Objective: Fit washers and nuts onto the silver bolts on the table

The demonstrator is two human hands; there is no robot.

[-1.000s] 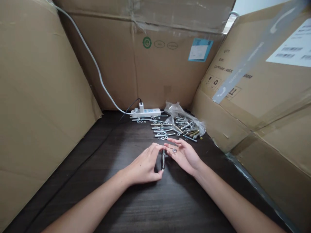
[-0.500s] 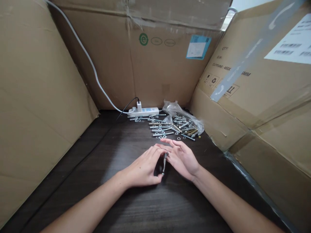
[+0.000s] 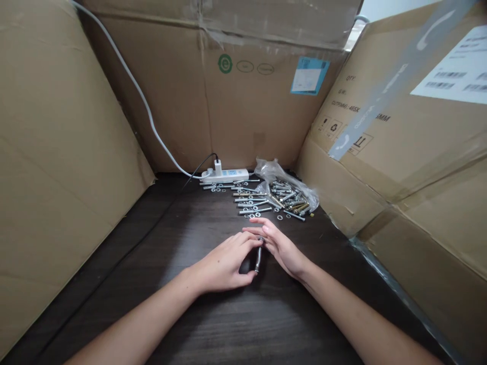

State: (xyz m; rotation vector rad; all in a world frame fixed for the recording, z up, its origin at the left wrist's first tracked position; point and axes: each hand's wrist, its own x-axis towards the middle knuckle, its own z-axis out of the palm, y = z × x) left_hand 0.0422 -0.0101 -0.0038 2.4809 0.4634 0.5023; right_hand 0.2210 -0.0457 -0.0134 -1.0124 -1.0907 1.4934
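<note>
left hand (image 3: 224, 264): forearm (image 3: 144, 320) running off-frame; thumb and fingertips pinching a metal bolt (image 3: 259, 259) lengthwise.

right hand (image 3: 284, 252): fingers standing apart, partly hiding one another, near the bolt's far end.

metal bolt: far tip hiding among both hands' fingers; long axis pointing forward from left thumb.
</note>
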